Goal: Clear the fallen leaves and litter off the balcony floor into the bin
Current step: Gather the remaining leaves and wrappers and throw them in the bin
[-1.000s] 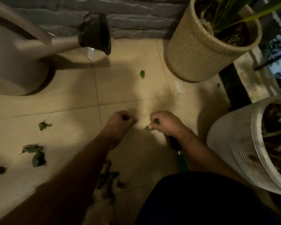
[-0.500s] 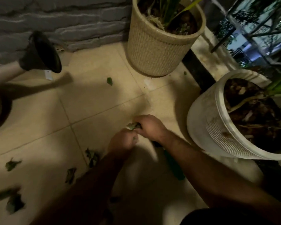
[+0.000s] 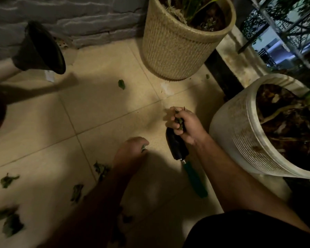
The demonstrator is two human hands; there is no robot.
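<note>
Right hand [image 3: 183,125] grips crumpled leaves [image 3: 179,121]; left hand [image 3: 132,149] pinches leaf scrap [image 3: 143,148] over tiles [image 3: 104,108]

The right hand [image 3: 183,125] is curled round a clump of green leaves [image 3: 179,121], held above the tiled floor [image 3: 100,111]. Just below it, a small trowel [image 3: 186,163] with a dark blade and green handle lies on the tiles beside the right forearm. The left hand [image 3: 132,149] sits lower and to the left, fingers curled, with a leaf scrap [image 3: 143,148] pinched at its fingertips. To the right of the right hand stands a white ribbed pot [image 3: 240,136] filled with soil and dry debris. Beyond both hands stands a woven beige planter [image 3: 175,49]. A single leaf [image 3: 121,84] lies ahead, left of the planter. More loose leaves [image 3: 7,181] are scattered left of the left forearm. A watering can's dark rose [image 3: 41,49] points in from the far left.
</note>
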